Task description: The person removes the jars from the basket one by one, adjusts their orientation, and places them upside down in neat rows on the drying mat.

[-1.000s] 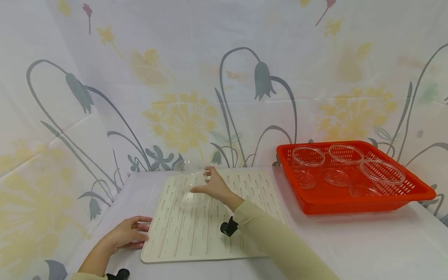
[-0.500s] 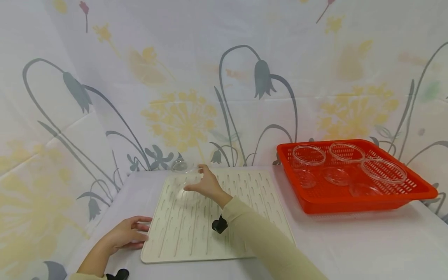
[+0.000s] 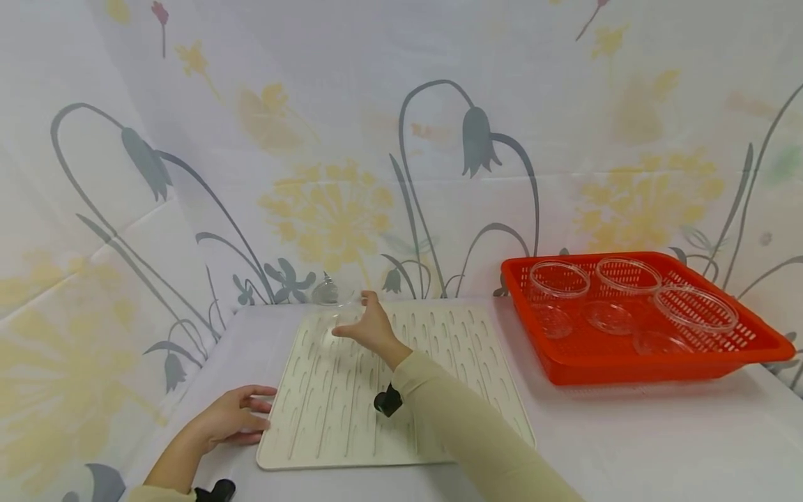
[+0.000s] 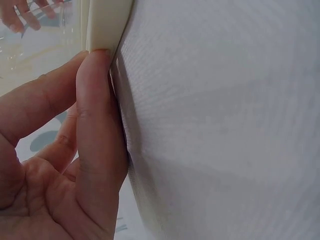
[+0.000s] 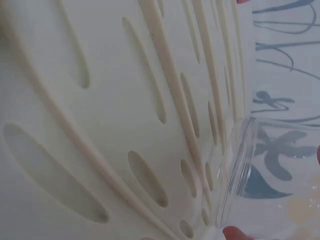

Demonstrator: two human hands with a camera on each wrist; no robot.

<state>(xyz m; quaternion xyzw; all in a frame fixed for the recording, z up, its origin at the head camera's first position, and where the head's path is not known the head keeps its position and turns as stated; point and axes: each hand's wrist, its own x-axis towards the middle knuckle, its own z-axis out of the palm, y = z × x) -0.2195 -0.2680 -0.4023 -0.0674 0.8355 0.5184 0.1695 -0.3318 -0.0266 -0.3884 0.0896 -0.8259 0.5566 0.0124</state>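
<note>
Toward the back left of the cream ridged drying mat [image 3: 439,397], my right hand [image 3: 378,331] grips a clear see-through bowl [image 3: 331,298] between thumb and fingers. The bowl is rim-down, its small base on top. Seen from the right wrist, the clear bowl's thick rim [image 5: 239,172] is right at the ridged mat surface [image 5: 115,95], with a fingertip [image 5: 234,233] beside it. My left hand [image 3: 231,420] rests at the mat's left edge, fingers relaxed. In the left wrist view its fingertips [image 4: 97,62] touch the edge of the mat [image 4: 107,25].
A red slotted plastic basket [image 3: 646,371] stands to the right of the mat. Inside are three clear bowls [image 3: 693,307], rims up. White cloth [image 3: 633,446] covers the table, and a flower-printed curtain [image 3: 351,125] hangs behind it.
My right hand has moved left with the clear bowl, which has tipped over to rim-down and come lower onto the mat's back left. My left hand has stayed at the mat's edge.
</note>
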